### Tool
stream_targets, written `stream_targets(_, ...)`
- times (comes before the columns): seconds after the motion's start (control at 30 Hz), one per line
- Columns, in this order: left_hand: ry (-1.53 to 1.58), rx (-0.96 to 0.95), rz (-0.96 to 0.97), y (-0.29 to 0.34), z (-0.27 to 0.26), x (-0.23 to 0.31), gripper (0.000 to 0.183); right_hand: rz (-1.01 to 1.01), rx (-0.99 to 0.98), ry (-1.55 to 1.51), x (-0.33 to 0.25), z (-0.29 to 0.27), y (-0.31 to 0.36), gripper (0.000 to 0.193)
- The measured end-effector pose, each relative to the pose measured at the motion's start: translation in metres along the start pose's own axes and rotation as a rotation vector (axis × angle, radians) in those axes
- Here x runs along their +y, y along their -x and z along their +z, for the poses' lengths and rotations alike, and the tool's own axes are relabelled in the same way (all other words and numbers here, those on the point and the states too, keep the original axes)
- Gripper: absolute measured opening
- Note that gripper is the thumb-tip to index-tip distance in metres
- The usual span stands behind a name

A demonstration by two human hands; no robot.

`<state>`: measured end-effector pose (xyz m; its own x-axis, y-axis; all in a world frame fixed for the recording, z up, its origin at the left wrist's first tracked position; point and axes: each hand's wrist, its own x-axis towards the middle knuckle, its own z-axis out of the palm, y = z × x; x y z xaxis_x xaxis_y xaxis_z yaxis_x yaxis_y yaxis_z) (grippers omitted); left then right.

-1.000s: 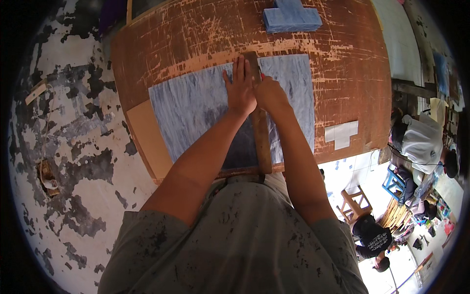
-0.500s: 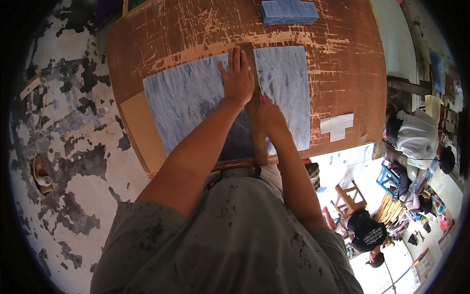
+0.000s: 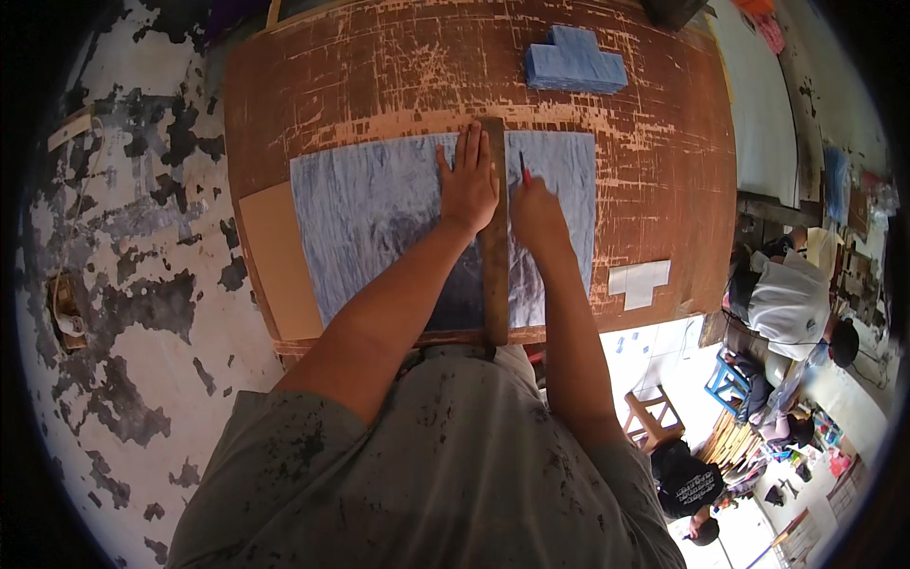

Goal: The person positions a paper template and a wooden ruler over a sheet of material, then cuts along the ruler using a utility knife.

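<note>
A blue-grey streaked sheet (image 3: 370, 209) lies on a scratched brown board. My left hand (image 3: 467, 190) presses flat on it with fingers stretched out, along the left side of a long dark straightedge (image 3: 495, 275) that runs from near to far across the sheet. Right of the straightedge, my right hand (image 3: 538, 218) is closed round a red-handled cutter knife (image 3: 527, 176). Its thin dark blade points away from me over the sheet's right-hand strip. Whether the blade touches the sheet, I cannot tell.
A stack of blue T-shaped pieces (image 3: 575, 66) sits at the far right of the board (image 3: 664, 171). A pale T-shaped piece (image 3: 639, 282) lies near the right edge, a tan panel (image 3: 282, 261) at the left. Other people (image 3: 787, 296) and a stool (image 3: 652, 417) are off to the right.
My right hand has moved the cutter knife off the straightedge, slightly to the right. My left hand stays pressed beside the straightedge. The whole view has shifted a little.
</note>
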<state>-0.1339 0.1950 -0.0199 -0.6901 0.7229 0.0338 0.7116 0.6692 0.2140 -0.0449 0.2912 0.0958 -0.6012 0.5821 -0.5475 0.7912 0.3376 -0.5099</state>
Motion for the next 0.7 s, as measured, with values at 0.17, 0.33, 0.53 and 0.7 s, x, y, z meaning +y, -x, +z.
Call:
stream_targets(0.17, 0.022, 0.002, 0.000, -0.002, -0.003, 0.004, 0.063, -0.355, 0.074, 0.282, 0.006, 0.026, -0.075, 0.037)
stream_targets(0.33, 0.034, -0.004, 0.004, -0.002, -0.004, 0.005, 0.066, -0.302, 0.093, 0.188, 0.018, 0.045, -0.094, 0.036)
stream_targets(0.53, 0.066, 0.023, -0.009, 0.000, -0.001, 0.000, 0.070, -0.439, -0.033, 0.473, 0.003, 0.034, -0.051, 0.032)
stream_targets(0.7, -0.025, -0.010, -0.021, -0.001, 0.000, 0.004, 0.063, -0.109, -0.098, 0.218, 0.024, 0.041, 0.001, 0.039)
